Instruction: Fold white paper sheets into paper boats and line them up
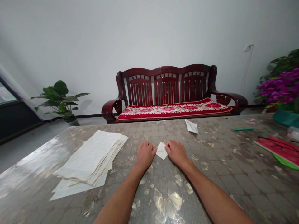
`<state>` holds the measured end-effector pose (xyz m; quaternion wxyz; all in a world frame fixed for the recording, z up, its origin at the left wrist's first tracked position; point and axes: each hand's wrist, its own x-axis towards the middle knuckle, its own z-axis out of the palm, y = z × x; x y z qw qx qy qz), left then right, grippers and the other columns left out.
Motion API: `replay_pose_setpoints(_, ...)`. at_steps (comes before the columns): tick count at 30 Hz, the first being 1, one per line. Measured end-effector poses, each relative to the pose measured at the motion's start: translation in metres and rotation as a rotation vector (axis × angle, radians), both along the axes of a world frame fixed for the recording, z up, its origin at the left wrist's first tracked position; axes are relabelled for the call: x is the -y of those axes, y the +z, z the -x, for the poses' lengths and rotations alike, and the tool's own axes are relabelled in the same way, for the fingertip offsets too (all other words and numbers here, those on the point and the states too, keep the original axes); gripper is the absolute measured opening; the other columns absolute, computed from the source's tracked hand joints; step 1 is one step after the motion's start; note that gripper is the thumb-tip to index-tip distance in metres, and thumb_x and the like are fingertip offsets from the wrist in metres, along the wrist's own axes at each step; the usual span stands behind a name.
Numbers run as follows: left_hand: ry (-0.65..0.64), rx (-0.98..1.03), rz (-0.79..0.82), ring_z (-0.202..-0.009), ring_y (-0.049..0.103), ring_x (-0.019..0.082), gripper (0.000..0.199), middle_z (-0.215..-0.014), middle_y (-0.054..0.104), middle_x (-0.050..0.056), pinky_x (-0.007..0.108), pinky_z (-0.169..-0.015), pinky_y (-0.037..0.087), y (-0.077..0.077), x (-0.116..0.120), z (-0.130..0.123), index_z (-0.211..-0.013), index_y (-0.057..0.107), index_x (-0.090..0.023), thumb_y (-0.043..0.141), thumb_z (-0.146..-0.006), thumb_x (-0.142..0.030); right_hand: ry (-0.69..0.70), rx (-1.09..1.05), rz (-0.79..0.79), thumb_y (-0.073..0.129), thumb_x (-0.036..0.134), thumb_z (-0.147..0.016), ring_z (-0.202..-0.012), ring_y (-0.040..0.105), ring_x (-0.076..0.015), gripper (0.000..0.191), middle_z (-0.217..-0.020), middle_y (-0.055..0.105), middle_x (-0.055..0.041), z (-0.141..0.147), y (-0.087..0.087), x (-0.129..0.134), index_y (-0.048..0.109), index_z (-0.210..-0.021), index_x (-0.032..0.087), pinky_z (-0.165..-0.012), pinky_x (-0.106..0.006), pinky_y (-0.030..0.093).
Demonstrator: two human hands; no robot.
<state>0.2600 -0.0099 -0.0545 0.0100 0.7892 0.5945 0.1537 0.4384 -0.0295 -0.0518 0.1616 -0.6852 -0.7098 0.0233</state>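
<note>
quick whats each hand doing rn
left hand: fingers curled against the folded white paper, grip unclear
right hand: same, from the other side, grip unclear

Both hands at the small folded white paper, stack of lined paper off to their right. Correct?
Not quite: the head view shows the stack of lined paper to the left of the hands, not the right. The rest stands: the left hand and right hand are at the small folded white paper.

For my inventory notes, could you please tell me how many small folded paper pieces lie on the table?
2. One folded paper piece lies between the left hand and right hand; the other lies near the far edge of the table. More could hide under the paper stack.
</note>
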Motion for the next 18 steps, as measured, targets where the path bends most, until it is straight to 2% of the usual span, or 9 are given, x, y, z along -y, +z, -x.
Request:
replay_pose_setpoints(6,0.036,0.045,0.048,-0.1,0.053,0.024,0.018,-0.101,0.062,0.007,0.033,-0.088,0.039,0.0035,-0.0013,-0.0006,-0.082,0.069,-0.02,0.058,-0.088,-0.033,0.011,-0.015,-0.027,0.056,0.03,-0.092,-0.096,0.055,-0.0204,0.014,-0.102,0.067,-0.003,0.0008,-0.002,0.0013,0.061,-0.103,0.023,-0.079,-0.031,0.032)
replay_pose_setpoints(8,0.042,0.057,0.063,-0.101,0.053,0.024,0.017,-0.102,0.062,0.007,0.033,-0.089,0.039,0.0055,-0.0008,-0.0009,-0.082,0.068,-0.02,0.058,-0.088,-0.032,0.05,0.01,-0.071,0.055,0.029,-0.093,-0.099,0.053,-0.0204,0.018,-0.106,0.064,-0.0035,0.0011,-0.0023,0.003,0.062,-0.11,0.025,-0.08,-0.031,0.032)
replay_pose_setpoints(11,0.051,0.086,0.072,-0.101,0.053,0.024,0.016,-0.103,0.061,0.006,0.034,-0.089,0.039,0.0066,-0.0006,-0.0004,-0.085,0.068,-0.02,0.059,-0.087,-0.033,0.154,0.086,-0.121,0.05,0.026,-0.096,-0.1,0.05,-0.0207,0.021,-0.108,0.062,-0.0038,0.002,-0.0029,0.0052,0.066,-0.11,0.03,-0.081,-0.031,0.032)
replay_pose_setpoints(14,0.056,0.105,0.079,-0.102,0.053,0.025,0.016,-0.105,0.061,0.006,0.036,-0.089,0.039,0.0058,-0.0011,0.0006,-0.089,0.067,-0.021,0.062,-0.086,-0.036,0.228,0.147,-0.116,0.047,0.024,-0.097,-0.1,0.048,-0.0214,0.025,-0.106,0.063,-0.0047,0.0031,-0.0036,0.0061,0.068,-0.11,0.031,-0.08,-0.032,0.032)
replay_pose_setpoints(18,0.056,0.099,0.091,-0.105,0.052,0.026,0.015,-0.107,0.06,0.007,0.036,-0.089,0.039,0.0063,0.0005,0.0,-0.092,0.066,-0.022,0.061,-0.087,-0.035,0.226,0.207,-0.074,0.046,0.021,-0.097,-0.101,0.048,-0.0228,0.028,-0.108,0.063,-0.007,0.0052,-0.0024,0.0087,0.067,-0.115,0.029,-0.081,-0.034,0.033)
